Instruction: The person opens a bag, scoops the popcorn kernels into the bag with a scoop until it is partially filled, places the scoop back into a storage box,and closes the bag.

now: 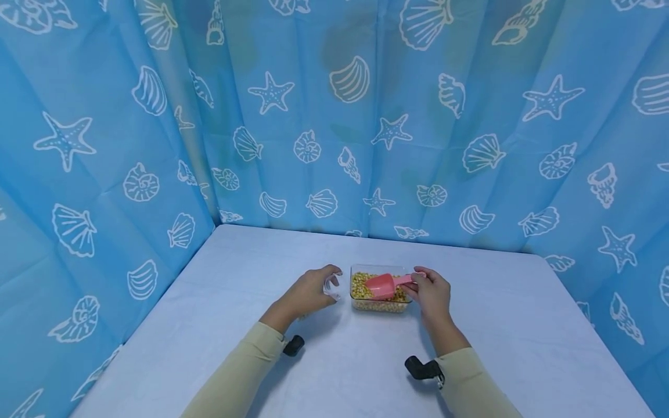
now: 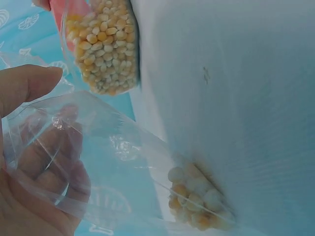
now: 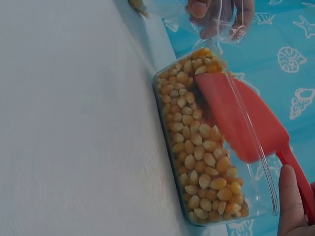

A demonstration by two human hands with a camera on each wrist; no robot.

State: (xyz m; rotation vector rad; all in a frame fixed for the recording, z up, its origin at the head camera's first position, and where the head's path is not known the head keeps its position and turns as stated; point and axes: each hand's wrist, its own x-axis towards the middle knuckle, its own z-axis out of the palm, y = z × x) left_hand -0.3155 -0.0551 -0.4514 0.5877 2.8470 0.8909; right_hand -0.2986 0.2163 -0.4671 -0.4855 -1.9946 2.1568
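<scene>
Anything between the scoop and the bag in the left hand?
Yes, one thing: the clear container, specifically its end wall nearest the left hand. The pink scoop has its tip inside among the corn kernels; the clear bag is outside, beyond that wall. Nothing else visible stands between.

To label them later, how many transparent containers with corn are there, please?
2: the clear box beside the right hand, and the plastic bag held by the left hand.
</scene>
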